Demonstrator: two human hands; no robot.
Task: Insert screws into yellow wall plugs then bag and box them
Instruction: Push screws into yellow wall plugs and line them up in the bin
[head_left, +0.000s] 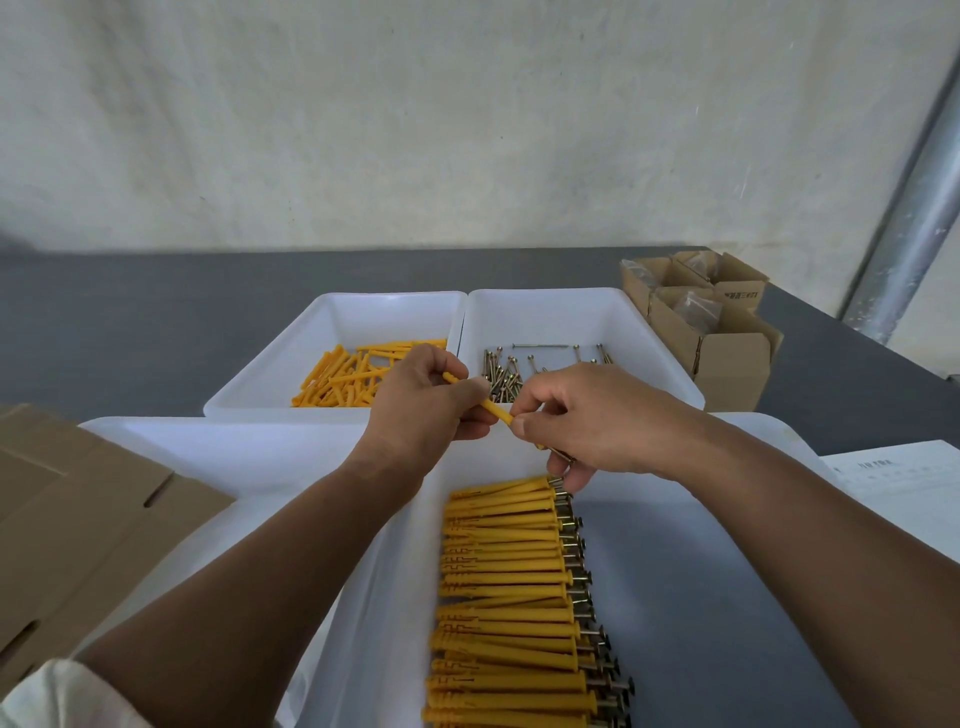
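Both hands over the near tray (249, 441) — left hand (423, 405) curled round a yellow plug (496, 409), right hand (592, 421) pinching its end; finished plugs (509, 597) lined up inside.

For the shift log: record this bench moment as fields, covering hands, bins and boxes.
left hand: grips yellow wall plug
right hand: pinches plug's end; spare screws under curled fingers
back left bin: loose plugs
back right bin: loose screws
front bin: row of assembled plugs
right of bins: open cardboard boxes holding bags
left edge: flat cardboard
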